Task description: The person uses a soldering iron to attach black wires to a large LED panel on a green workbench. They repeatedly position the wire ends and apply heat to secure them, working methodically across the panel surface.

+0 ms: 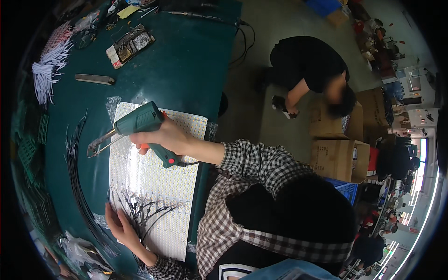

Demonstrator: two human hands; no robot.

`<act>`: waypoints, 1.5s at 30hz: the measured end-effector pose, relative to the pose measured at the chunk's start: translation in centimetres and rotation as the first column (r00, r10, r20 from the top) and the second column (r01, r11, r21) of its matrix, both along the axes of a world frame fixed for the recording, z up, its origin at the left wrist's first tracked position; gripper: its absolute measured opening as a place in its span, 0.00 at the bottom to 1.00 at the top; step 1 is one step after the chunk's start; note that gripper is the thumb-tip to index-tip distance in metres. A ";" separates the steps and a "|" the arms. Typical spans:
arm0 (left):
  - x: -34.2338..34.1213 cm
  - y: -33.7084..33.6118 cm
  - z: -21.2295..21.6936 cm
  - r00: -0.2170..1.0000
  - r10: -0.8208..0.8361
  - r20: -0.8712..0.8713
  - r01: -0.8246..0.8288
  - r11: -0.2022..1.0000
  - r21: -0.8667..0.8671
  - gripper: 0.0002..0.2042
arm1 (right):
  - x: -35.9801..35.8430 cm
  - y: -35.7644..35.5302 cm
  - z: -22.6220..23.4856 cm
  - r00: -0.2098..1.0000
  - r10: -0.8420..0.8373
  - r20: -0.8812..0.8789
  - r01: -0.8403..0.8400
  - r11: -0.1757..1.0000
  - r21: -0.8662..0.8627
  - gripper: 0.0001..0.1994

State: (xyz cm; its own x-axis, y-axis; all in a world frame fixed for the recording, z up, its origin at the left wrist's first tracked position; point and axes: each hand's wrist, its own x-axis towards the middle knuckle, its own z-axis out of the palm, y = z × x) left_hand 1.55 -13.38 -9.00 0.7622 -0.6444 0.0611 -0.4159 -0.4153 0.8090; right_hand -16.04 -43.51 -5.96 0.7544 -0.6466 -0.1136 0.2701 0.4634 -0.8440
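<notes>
Strip lights are glowing at far right, white glare is washing over the pale panel, and fisheye distortion is bending edges near blackened corners.

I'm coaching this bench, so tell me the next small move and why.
Probably bring the soldering gun over to the black wires on the white panel: the right hand grips it, its tip appears out past the panel's edge, apart from those wires, and the left hand lies beside them.

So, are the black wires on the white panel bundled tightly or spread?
Spread: the black wires fan out over the white panel, with their upper ends apart, beside the left hand.
</notes>
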 end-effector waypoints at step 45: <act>-0.1 -5.1 6.5 0.995 0.100 -0.030 -0.102 0.994 -0.045 0.04 | -1.0 1.9 1.6 0.978 0.105 -0.183 -0.119 0.991 -0.065 0.20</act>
State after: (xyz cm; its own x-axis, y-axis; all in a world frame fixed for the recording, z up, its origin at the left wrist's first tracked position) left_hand 1.41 -18.51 -2.53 0.8250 -0.5611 0.0671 -0.3511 -0.4160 0.8389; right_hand -17.02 -41.61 -4.33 0.7945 -0.5709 -0.2071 0.0621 0.4156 -0.9074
